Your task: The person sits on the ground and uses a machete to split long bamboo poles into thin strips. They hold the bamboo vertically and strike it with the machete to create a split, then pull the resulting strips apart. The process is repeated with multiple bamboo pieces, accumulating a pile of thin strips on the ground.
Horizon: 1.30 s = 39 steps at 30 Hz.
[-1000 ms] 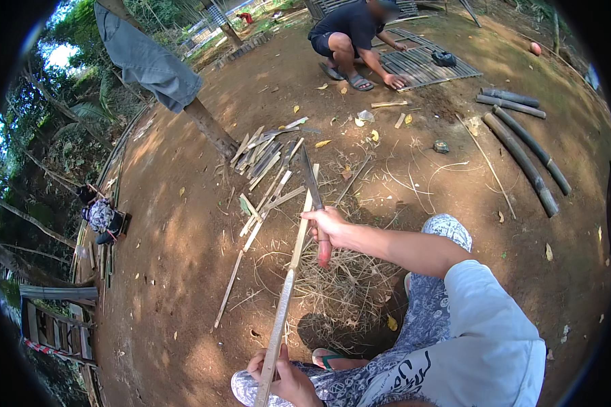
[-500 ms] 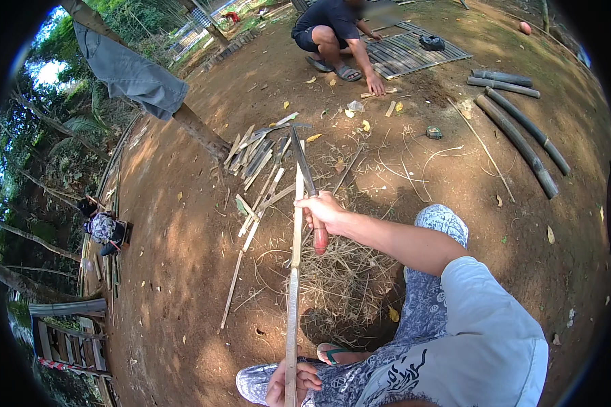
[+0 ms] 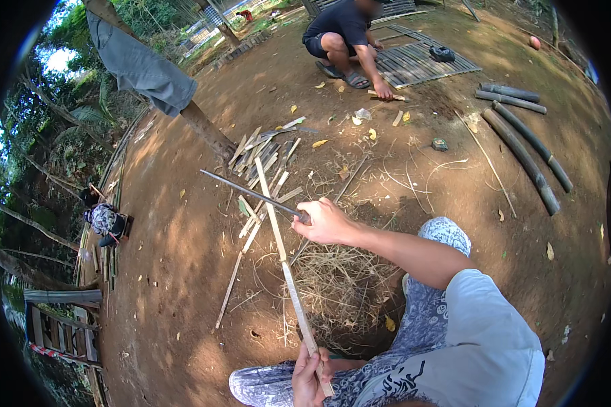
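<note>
Grasping a pale bamboo strip [image 3: 294, 293] near its lower end, the left hand [image 3: 308, 381] sits low beside the person's patterned trousers [image 3: 261, 384], its fingers closed around the wood. The strip slants up and slightly leftward from there, whitish-grey below a joint and yellower above it, its far tip over a loose pile of split pieces [image 3: 263, 153] on the bare soil. The right hand [image 3: 326, 222] is clenched on the handle of a long dark knife [image 3: 241, 188], whose blade points up to the left and crosses the strip's upper part in this view; whether the edge touches the wood, I cannot tell. Beneath the forearm lies a tangled heap of straw-coloured shavings [image 3: 343, 281], and a thin stick [image 3: 230, 292] rests on the ground to the left. Over on the right, several dark bamboo poles [image 3: 523, 161] lie near a slender rod [image 3: 487, 163]. Farther off, a co-worker [image 3: 339, 34] in dark clothes crouches beside a slatted panel [image 3: 414, 68] with a black bag [image 3: 442, 53] on it, one hand down at a short piece of wood [image 3: 399, 98]. Grey cloth [image 3: 142, 68] drapes a leaning trunk [image 3: 209, 130] at upper left, and another person [image 3: 104, 220] is low at the far left.
</note>
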Each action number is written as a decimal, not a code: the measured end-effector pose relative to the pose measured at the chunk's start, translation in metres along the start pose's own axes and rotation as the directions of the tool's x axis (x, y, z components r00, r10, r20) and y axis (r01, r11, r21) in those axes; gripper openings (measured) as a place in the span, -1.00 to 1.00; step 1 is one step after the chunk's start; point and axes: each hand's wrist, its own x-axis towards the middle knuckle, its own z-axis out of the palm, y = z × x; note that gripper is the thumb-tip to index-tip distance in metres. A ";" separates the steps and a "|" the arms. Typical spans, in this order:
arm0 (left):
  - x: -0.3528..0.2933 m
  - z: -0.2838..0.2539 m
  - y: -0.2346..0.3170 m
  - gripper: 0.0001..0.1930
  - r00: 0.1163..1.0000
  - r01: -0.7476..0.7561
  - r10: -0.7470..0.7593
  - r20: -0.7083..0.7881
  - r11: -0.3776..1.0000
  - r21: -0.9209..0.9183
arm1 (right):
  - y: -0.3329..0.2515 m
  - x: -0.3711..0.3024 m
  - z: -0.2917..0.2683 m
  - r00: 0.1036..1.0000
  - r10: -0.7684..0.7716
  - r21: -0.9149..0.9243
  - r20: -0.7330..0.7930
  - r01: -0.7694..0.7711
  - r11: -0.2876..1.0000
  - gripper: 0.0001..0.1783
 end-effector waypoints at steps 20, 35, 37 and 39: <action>0.053 0.109 0.036 -0.59 0.945 -0.315 0.315 0.085 0.949 -0.008 | -0.005 -0.026 -0.018 0.840 -0.399 -0.372 0.368 0.526 0.764 -0.80; 0.058 0.121 0.033 -0.52 0.943 -0.302 0.305 0.129 0.952 -0.049 | 0.011 -0.017 -0.015 0.887 -0.253 -0.477 0.387 0.428 0.768 -0.85; 0.055 0.119 0.033 -0.53 0.946 -0.297 0.300 0.125 0.954 -0.048 | 0.010 -0.020 -0.014 0.896 -0.220 -0.489 0.385 0.400 0.775 -0.83; 0.054 0.115 0.033 -0.54 0.945 -0.315 0.316 0.088 0.949 -0.032 | 0.002 -0.029 -0.008 0.883 -0.231 -0.476 0.409 0.423 0.771 -0.82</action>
